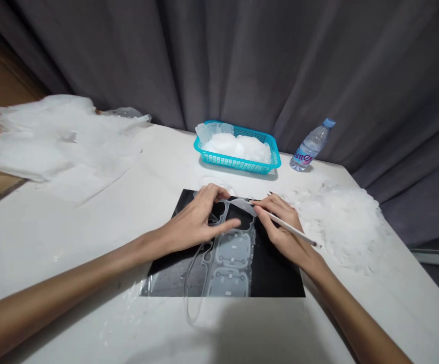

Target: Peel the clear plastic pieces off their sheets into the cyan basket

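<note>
A translucent sheet of die-cut plastic pieces [229,263] lies on a black mat [276,273] in front of me. My left hand [198,220] rests flat on the sheet's upper part, fingers spread and pressing it down. My right hand [282,227] is closed in a pencil grip on a thin white-handled tool [293,230]. The tool's tip touches the sheet's top edge near a loose curl of plastic [244,203].
A turquoise basket [238,163] holding white plastic pieces stands behind the mat. A small water bottle [312,146] lies to its right. A heap of plastic scraps [340,222] sits at right, stacked white sheets [56,141] at far left. Grey curtain behind the white table [71,237].
</note>
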Motion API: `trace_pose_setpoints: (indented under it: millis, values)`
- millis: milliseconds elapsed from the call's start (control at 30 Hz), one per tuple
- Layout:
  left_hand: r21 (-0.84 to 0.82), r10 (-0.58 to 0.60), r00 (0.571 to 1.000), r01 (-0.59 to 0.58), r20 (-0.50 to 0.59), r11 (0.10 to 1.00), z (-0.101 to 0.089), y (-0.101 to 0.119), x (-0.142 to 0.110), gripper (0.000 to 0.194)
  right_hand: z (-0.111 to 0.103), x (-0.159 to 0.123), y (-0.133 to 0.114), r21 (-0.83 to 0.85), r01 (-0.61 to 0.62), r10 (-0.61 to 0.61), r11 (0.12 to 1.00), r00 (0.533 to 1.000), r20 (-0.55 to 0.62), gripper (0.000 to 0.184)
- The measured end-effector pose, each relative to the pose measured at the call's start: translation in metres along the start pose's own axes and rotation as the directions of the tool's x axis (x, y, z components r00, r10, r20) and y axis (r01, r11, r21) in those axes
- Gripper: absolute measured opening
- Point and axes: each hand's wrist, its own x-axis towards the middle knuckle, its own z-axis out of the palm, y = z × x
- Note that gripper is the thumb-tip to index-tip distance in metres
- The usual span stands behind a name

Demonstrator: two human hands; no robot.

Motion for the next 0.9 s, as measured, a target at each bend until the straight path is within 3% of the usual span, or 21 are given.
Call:
trace_pose_setpoints:
  millis: [33, 67, 133, 200, 233, 333, 533, 633, 800, 900]
  values:
    - [-0.055, -0.075, 0.997, 0.074, -0.007, 0.996, -0.003, 0.006, 0.002, 0.057, 0.002, -0.002, -0.003, 0.013, 0.002, -0.002, 1.000, 1.000, 0.001, 0.023]
    - [-0.137, -0.166, 0.985, 0.170, 0.036, 0.976, -0.005, 0.010, 0.005, 0.058, 0.005, -0.003, -0.006, 0.030, 0.005, -0.006, 1.000, 1.000, 0.006, 0.023]
    - [-0.341, -0.317, 0.921, 0.379, 0.225, 0.860, -0.006, 0.016, 0.010, 0.072, 0.011, -0.008, -0.012, 0.077, 0.031, -0.034, 0.997, 0.999, 0.032, 0.026]
    - [-0.503, -0.344, 0.849, 0.518, 0.401, 0.692, -0.003, 0.015, 0.014, 0.071, 0.014, -0.011, -0.019, 0.146, 0.071, -0.088, 0.987, 0.990, 0.114, 0.030]
    - [-0.551, -0.329, 0.833, 0.544, 0.444, 0.633, 0.000, 0.013, 0.015, 0.064, 0.013, -0.012, -0.021, 0.183, 0.082, -0.113, 0.980, 0.979, 0.169, 0.031]
    - [-0.613, -0.294, 0.844, 0.530, 0.449, 0.586, 0.008, 0.005, 0.014, 0.043, 0.003, -0.011, -0.021, 0.227, 0.070, -0.131, 0.971, 0.956, 0.264, 0.031]
    - [-0.632, -0.284, 0.869, 0.491, 0.406, 0.599, 0.012, 0.004, 0.003, 0.039, -0.012, -0.002, 0.010, -0.095, 0.019, -0.020, 0.995, 1.000, -0.012, 0.045]
    - [-0.667, -0.260, 0.884, 0.464, 0.389, 0.582, 0.013, 0.007, 0.001, 0.038, -0.002, -0.005, 0.016, -0.113, -0.001, 0.007, 0.994, 0.998, 0.057, 0.036]
    - [-0.725, -0.279, 0.903, 0.429, 0.327, 0.539, 0.015, 0.011, -0.002, 0.033, 0.010, -0.010, 0.002, -0.020, -0.217, 0.217, 0.976, 0.958, 0.186, 0.026]
    - [-0.744, -0.295, 0.907, 0.416, 0.300, 0.523, 0.015, 0.013, -0.003, 0.032, 0.009, -0.011, -0.006, 0.038, -0.226, 0.208, 0.973, 0.943, 0.261, 0.025]
